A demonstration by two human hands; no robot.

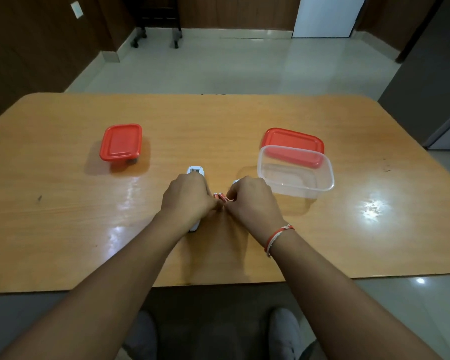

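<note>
A white remote control [196, 170] lies on the wooden table [63, 203], and my left hand [186, 200] grips it from above, covering its middle. Two small red batteries [219, 196] lie side by side between my hands. My right hand [251, 201] has its fingers curled at the batteries and pinches them. A small white piece [236, 181] peeks out behind my right hand; most of it is hidden.
An open clear plastic box [295, 170] stands right of my hands, its red lid [292, 141] lying behind it. A smaller box with a red lid [121, 142] stands at the left. The table's front edge is close to my body.
</note>
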